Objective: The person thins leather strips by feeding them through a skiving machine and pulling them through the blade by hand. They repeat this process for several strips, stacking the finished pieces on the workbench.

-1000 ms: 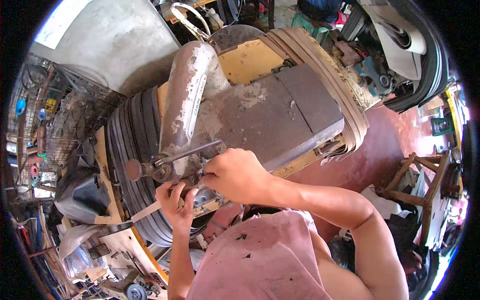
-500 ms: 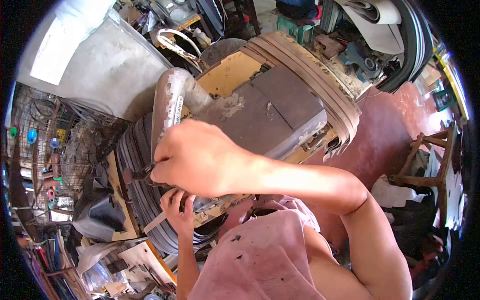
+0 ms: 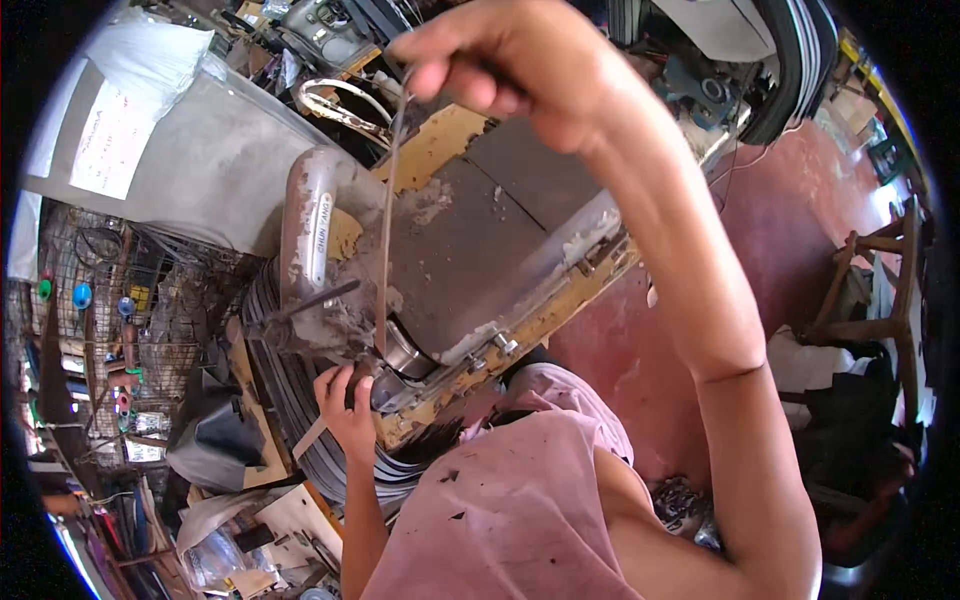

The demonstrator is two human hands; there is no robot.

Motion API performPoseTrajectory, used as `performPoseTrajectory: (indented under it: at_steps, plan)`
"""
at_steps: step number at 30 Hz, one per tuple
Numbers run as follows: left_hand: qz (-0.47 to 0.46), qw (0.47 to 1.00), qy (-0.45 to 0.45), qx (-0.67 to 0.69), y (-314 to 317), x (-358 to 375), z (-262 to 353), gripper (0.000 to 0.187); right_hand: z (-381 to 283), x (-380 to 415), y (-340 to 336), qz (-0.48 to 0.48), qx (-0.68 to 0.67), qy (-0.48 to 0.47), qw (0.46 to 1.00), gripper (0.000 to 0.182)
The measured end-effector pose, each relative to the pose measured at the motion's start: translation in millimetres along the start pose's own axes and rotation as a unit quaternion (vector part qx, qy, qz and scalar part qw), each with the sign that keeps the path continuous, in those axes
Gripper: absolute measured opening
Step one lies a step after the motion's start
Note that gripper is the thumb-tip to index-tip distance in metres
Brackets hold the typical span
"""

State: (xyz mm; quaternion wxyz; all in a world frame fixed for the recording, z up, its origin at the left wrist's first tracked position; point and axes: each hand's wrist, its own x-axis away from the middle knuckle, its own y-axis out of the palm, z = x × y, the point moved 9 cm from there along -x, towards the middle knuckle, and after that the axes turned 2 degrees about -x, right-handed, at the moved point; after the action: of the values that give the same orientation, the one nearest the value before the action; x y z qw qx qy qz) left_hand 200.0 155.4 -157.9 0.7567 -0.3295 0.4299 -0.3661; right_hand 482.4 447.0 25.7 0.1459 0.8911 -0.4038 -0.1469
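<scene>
Raised at the top of the view, my right hand (image 3: 520, 60) pinches the upper end of a long, thin tan strip (image 3: 387, 230). The strip hangs taut from those fingers down to the front of a machine (image 3: 335, 315), beside its shiny metal roller (image 3: 405, 352). At the machine's front left corner is my left hand (image 3: 346, 410), its fingers bent and closed around a strip end (image 3: 310, 440) that trails out below. Part of that grip is hidden. A worn, curved machine arm (image 3: 312, 225) with printed lettering stands behind.
A dark strip bundle (image 3: 270, 345) hangs over the table's left side. Wire mesh racks (image 3: 165, 310) stand further left, beside a grey panel (image 3: 240, 130). A wooden stool frame (image 3: 870, 280) is at the right, on the red floor (image 3: 630, 370).
My right hand has moved from low over the machine up to the top, drawing the strip upward. The roller now shows. My left hand stays about where it was.
</scene>
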Motion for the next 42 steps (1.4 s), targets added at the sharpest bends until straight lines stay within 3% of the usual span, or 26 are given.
performPoseTrajectory:
  at_steps: [1,2,4,8,10,11,18,23,24,26,28,29,32,33,34,35,36,37,38,39,40,41,42]
  plan:
    - [-0.001,1.000,0.008,0.013,-0.6,-1.1,3.6,0.027,-3.7,5.0,-18.7,0.059,0.012,0.008,0.998,0.026]
    - [-0.001,1.000,0.015,0.025,-1.7,-1.6,7.2,0.028,-2.0,0.8,-33.4,0.034,-0.067,-0.002,0.997,0.025]
    - [-0.008,1.000,0.012,0.024,-1.6,-0.9,9.9,0.028,-12.7,2.2,-67.6,0.099,-0.027,-0.060,0.993,0.021]
    - [0.010,0.999,0.038,0.019,-2.3,-1.5,12.7,0.027,-10.4,-12.2,-127.9,0.005,-0.083,-0.071,0.994,0.025]
    - [0.006,0.999,0.051,0.017,-2.5,-1.0,15.2,0.027,-18.1,-5.9,-158.1,0.110,-0.046,-0.094,0.988,0.025]
    - [0.006,0.998,0.055,0.014,-3.1,-1.2,17.7,0.027,-19.5,-5.8,-169.2,0.112,-0.050,-0.098,0.988,0.025]
    - [0.005,0.998,0.051,0.021,-1.5,0.2,14.8,0.028,9.7,5.9,-251.4,0.075,-0.094,-0.016,0.993,0.029]
    - [0.007,0.999,0.037,0.006,-4.1,-1.8,15.2,0.028,26.2,38.0,-294.3,0.214,-0.063,-0.002,0.975,0.028]
    - [0.005,0.999,0.044,0.012,-4.0,-2.5,16.5,0.028,28.3,40.5,-307.6,0.210,-0.058,-0.001,0.976,0.028]
    - [0.012,0.999,0.042,0.022,-5.4,-3.1,17.6,0.029,33.1,31.6,-304.2,0.059,-0.078,0.029,0.995,0.026]
    - [0.008,0.998,0.037,0.045,-6.7,-3.0,17.9,0.029,29.3,52.2,-301.4,0.263,-0.059,0.027,0.963,0.028]
    - [0.011,0.997,0.035,0.065,-5.7,-2.0,9.7,0.031,25.9,55.3,-292.8,0.203,-0.027,-0.012,0.979,0.025]
    - [0.031,0.999,0.028,0.013,-11.3,-1.8,10.8,0.032,36.6,78.9,-301.8,0.323,-0.014,-0.032,0.946,0.028]
    - [0.044,0.998,0.038,0.007,-12.5,-2.0,8.7,0.034,56.9,82.0,-339.5,0.200,0.027,-0.033,0.979,0.023]
    - [0.058,0.997,0.048,-0.008,-16.2,-1.9,12.1,0.034,65.7,96.4,-349.7,0.218,0.020,-0.052,0.974,0.024]
    - [0.069,0.996,0.052,-0.013,-17.8,-1.3,11.6,0.034,60.6,113.4,-327.3,0.231,0.122,-0.078,0.962,0.026]
    - [0.078,0.995,0.056,-0.018,-18.8,-0.4,10.6,0.033,80.0,129.5,-367.7,0.260,0.145,-0.065,0.952,0.027]
    - [0.091,0.994,0.064,-0.018,-20.8,0.0,10.6,0.033,115.5,139.8,-457.6,0.270,0.254,0.110,0.922,0.027]
    - [0.105,0.993,0.045,-0.017,-23.1,2.5,6.5,0.033,120.3,147.8,-471.6,0.278,0.438,0.207,0.830,0.028]
    - [0.105,0.993,0.047,-0.015,-22.7,2.5,5.9,0.034,114.2,151.1,-479.0,0.281,0.598,0.285,0.695,0.030]
    - [0.103,0.993,0.051,-0.012,-21.4,2.9,6.3,0.035,67.2,157.0,-345.5,0.417,0.741,0.065,0.523,0.035]
    - [0.102,0.994,0.037,0.003,-20.5,2.8,3.9,0.034,62.5,142.3,-280.3,0.415,0.764,0.004,0.494,0.040]
    - [0.108,0.994,0.028,0.003,-21.3,1.8,2.4,0.034,64.2,119.0,-196.0,0.349,0.739,-0.019,0.576,0.039]
